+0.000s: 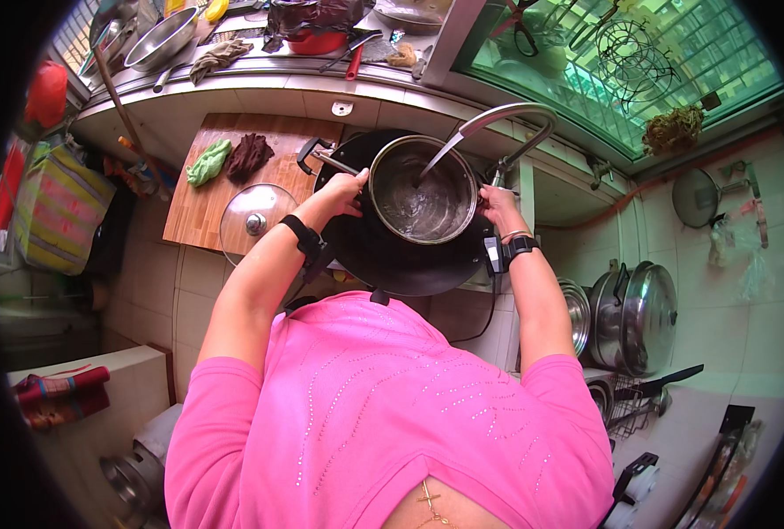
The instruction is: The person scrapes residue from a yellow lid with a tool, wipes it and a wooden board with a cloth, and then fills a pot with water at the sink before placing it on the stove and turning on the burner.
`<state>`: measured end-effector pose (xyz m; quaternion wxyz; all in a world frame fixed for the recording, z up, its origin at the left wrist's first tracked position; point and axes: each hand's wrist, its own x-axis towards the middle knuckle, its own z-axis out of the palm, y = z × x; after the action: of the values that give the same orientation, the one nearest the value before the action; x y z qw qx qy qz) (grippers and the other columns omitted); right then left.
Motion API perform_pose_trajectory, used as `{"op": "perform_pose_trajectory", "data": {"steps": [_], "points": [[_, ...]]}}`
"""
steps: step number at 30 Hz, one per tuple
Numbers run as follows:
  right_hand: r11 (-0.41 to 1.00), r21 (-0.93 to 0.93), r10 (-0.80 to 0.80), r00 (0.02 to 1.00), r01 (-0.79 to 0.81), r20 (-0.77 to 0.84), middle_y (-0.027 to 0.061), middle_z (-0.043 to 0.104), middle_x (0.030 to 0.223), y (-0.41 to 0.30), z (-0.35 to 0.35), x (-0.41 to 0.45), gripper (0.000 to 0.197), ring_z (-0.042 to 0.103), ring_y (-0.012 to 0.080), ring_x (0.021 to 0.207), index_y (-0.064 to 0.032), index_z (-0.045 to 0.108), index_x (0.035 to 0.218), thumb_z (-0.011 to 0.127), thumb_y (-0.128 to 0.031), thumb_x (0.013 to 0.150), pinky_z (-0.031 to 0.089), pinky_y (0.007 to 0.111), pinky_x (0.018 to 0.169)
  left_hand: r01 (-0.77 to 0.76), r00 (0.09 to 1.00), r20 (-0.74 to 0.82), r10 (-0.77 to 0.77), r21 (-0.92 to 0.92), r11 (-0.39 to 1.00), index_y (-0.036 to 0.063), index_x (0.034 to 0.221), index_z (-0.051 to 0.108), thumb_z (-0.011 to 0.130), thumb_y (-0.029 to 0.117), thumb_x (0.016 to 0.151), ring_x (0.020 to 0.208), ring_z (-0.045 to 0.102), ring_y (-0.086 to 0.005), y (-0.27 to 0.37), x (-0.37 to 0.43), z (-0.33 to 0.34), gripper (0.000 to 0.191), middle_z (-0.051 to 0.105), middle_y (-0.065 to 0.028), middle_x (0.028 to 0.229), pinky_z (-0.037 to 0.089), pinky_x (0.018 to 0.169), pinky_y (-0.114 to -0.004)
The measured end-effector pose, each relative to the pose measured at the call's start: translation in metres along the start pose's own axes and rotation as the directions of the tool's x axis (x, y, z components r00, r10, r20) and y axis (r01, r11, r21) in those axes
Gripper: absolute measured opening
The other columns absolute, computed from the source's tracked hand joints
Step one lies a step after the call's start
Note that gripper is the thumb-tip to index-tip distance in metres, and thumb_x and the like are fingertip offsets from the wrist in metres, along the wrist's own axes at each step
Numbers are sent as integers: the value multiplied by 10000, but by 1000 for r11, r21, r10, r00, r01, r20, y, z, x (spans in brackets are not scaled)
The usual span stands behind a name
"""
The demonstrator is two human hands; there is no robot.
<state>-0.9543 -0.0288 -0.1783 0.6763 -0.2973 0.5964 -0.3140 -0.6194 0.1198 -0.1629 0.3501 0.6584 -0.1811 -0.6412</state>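
Note:
A round metal pot (425,228) sits within a large black wok (392,268), and water (421,202) swirls inside it. From the curved faucet (514,114), a stream runs into the pot. My left hand (344,193) grips the pot at its left side. On the opposite side, my right hand (497,203) holds the pot's right handle, which my fingers mostly hide. Left of the wok, a glass lid (269,205) with a metal knob lies partly over the edge of a wooden cutting board (183,215).
Green cloth (209,162) and dark brown cloth (249,157) lie on the board. Behind runs a tiled ledge (279,99) with a metal bowl (162,41) and a red-handled tool (354,65). Lidded steel pots (646,321) stand to the right.

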Motion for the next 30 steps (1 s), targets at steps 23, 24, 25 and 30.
{"op": "perform_pose_trajectory", "data": {"steps": [23,24,25,30], "points": [[992,-117,-61,996,53,-64,64,597,792,-6,7,-11,205,585,208,676,0,581,1058,524,21,863,533,418,658,178,972,219,-84,-455,873,51,925,576,450,445,939,918,560,-340,-7,17,3,414,612,-161,920,388,909,-600],[992,-111,-62,997,56,-51,64,598,795,-6,6,-10,202,586,208,679,-1,581,1057,522,19,865,535,416,656,177,972,218,-83,-456,873,51,925,576,450,445,939,918,560,-340,-8,19,2,414,612,-161,920,388,909,-600],[992,-112,-63,997,57,-49,64,598,795,-6,6,-8,202,586,208,679,-1,581,1057,522,19,865,535,416,656,168,972,222,-71,-452,876,39,960,566,463,467,926,948,553,-360,-9,20,1,442,605,-182,966,377,920,-608],[993,-103,-64,994,55,-87,66,602,819,-3,-6,4,193,594,210,695,-3,586,1045,524,17,863,537,409,654,165,982,147,-116,-393,905,0,1126,503,514,546,868,1105,469,-438,7,-7,17,604,517,-264,1152,319,974,-620]]}}
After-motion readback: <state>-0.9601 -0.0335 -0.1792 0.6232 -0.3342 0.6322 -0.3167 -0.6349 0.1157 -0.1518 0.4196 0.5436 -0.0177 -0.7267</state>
